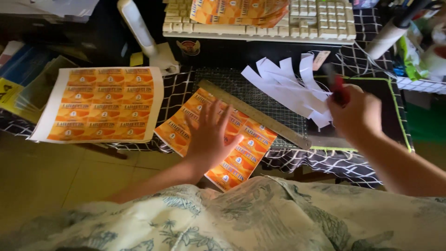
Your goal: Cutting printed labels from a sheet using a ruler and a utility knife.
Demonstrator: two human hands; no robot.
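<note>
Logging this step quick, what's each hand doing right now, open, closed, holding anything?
Left hand: open, fingers spread, pressing flat on the orange label sheet.
Right hand: closed around a red-handled tool, blurred, likely a cutter.

The left hand [211,137] lay flat, fingers spread, on an orange label sheet [241,148] that sat tilted on the cutting mat [260,100]. A metal ruler [255,114] ran along the sheet's upper edge. The right hand [355,116] was closed around a red-handled cutter [339,90], blurred, just beside a heap of white paper strips [292,86]. To the left, a second orange label sheet [100,104] rested on the checked cloth [325,160]. A beige keyboard [320,21] carried more orange sheets [237,11].
</note>
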